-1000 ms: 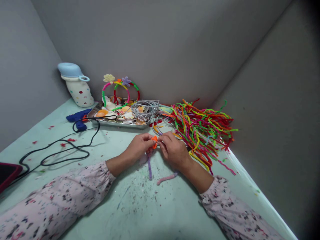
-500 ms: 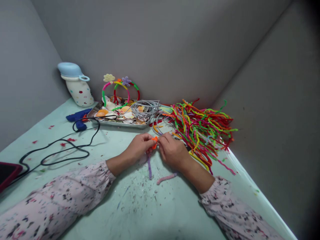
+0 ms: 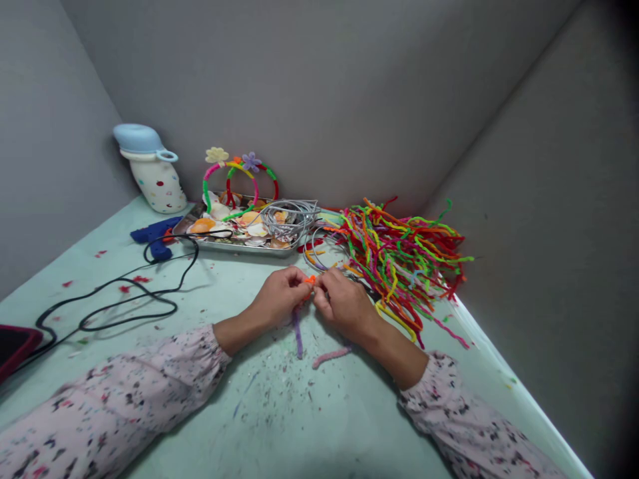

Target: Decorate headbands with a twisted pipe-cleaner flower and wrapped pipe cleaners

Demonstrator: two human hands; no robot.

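An orange pipe cleaner piece (image 3: 310, 280), small and bunched, sits between my two hands above the middle of the table. My left hand (image 3: 283, 296) pinches it from the left. From the right, the fingertips of my right hand (image 3: 342, 299) close on it too; the fingers hide most of its shape. Below the left fingers a purple pipe cleaner (image 3: 298, 336) lies on the table, its upper end hidden. A short pink pipe cleaner (image 3: 331, 356) rests under my right wrist.
Behind the hands stands a metal tray (image 3: 239, 249) with shells, grey wire (image 3: 292, 216) and two flower-topped pipe cleaner rings. A heap of pipe cleaners (image 3: 399, 253) lies right. Leftward are a blue glue gun (image 3: 154, 233), black cable (image 3: 124, 283), bottle (image 3: 154, 179) and red-edged device (image 3: 17, 349).
The fingertips have drawn closer over the orange piece, and less of it shows. Both hands stay in nearly the same place.
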